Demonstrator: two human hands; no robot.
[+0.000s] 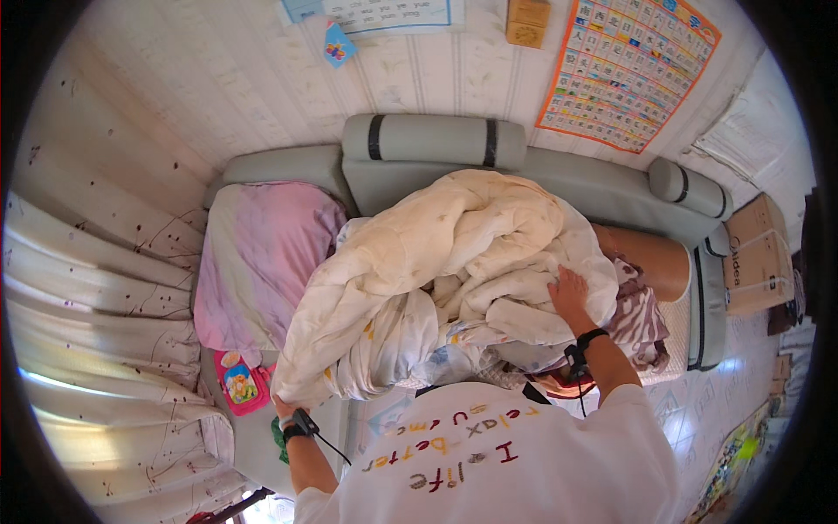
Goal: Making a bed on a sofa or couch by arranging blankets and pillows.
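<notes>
A thick cream quilt (406, 255) lies bunched in a loose heap on the grey sofa. Its left end hangs toward me, and my left hand (283, 407) grips that corner; the fingers are partly hidden by the cloth. My right hand (569, 291) rests on the quilt's right part, palm down, fingers somewhat apart. Under and before the heap shows a white patterned cover (393, 327), crumpled into the folds. Both wrists wear a black strap with a small device and cable.
A pink and lilac cloth (268, 262) covers the sofa's left end, near a pink children's bag (242, 386). Rightward are a rolled brown mat (655, 265), a maroon patterned blanket (638, 314) and a Midea cardboard box (756, 255). Cushioned backrests (432, 141) line the wall; curtains (98, 314) hang left.
</notes>
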